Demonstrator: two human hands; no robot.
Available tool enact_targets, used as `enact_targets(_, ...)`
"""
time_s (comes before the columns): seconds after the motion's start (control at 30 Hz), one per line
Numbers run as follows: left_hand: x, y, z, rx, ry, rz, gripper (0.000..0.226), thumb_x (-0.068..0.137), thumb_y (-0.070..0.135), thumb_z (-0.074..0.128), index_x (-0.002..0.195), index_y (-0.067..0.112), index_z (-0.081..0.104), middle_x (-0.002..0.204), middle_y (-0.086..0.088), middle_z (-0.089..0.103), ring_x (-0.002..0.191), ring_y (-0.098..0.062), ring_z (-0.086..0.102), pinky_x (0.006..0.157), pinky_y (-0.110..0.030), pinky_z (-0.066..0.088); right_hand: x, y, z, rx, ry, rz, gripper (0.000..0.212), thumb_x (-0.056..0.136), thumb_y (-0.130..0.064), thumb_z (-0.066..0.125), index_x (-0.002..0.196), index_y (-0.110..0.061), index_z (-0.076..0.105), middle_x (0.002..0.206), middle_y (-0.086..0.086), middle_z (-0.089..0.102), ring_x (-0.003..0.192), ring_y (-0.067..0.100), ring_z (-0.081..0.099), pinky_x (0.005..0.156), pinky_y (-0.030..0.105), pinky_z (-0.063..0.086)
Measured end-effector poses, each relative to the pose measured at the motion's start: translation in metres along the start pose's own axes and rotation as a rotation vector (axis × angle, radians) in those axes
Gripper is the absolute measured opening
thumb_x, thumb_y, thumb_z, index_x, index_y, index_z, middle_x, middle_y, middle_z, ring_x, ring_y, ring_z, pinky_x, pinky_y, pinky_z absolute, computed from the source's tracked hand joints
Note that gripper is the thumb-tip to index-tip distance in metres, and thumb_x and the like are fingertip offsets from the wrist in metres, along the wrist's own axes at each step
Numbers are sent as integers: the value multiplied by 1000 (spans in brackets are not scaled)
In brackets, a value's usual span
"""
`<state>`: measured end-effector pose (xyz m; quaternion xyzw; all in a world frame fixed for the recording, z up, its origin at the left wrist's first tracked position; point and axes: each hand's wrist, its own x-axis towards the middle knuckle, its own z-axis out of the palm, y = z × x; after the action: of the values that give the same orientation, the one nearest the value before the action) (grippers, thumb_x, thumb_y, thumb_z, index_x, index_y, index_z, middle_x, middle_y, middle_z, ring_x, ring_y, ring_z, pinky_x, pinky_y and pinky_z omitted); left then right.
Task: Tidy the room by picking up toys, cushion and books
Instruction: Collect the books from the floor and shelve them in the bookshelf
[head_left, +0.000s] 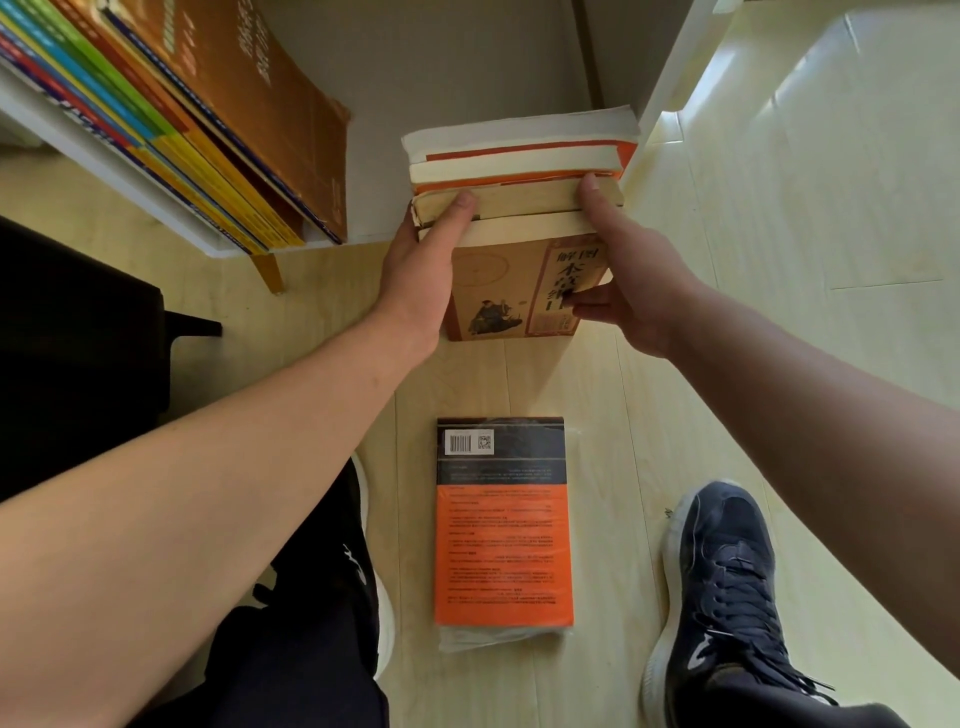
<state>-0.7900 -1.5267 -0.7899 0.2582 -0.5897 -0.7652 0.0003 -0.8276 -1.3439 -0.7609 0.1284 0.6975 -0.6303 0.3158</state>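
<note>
Head view: a plastic-wrapped orange book is lying flat on smooth wood floor, with room all round. Beyond, left hand and right hand are gripping the sides of the paperback stack at the open right end of the shelf.

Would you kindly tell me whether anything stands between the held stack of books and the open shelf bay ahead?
Nothing visible does. The left hand and right hand grip the stack of books right at the shelf bay; the leaning books stand off to its left, the side panel to its right.
</note>
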Motion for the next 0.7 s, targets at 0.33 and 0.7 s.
enact_targets(0.33, 6, 20, -6, 1388, 104, 891, 55, 107, 46, 30, 157, 21, 28, 165, -12, 18, 152, -39, 8, 122, -55, 13, -13, 47, -11, 18, 82, -124, 82, 87, -76, 48, 154, -32, 30, 128, -10, 62, 114, 22, 64, 97, 43, 55)
enact_targets(0.7, 15, 13, -8, 1415, 174, 920, 47, 108, 39, 28, 151, 24, 40, 158, -4, 36, 149, -35, 20, 118, -55, 24, -115, 202, 43, -1767, -895, -684, 76, 94, -68, 44, 149, -19, 26, 165, 21, 8, 150, 51, 0, 114, 74, 10)
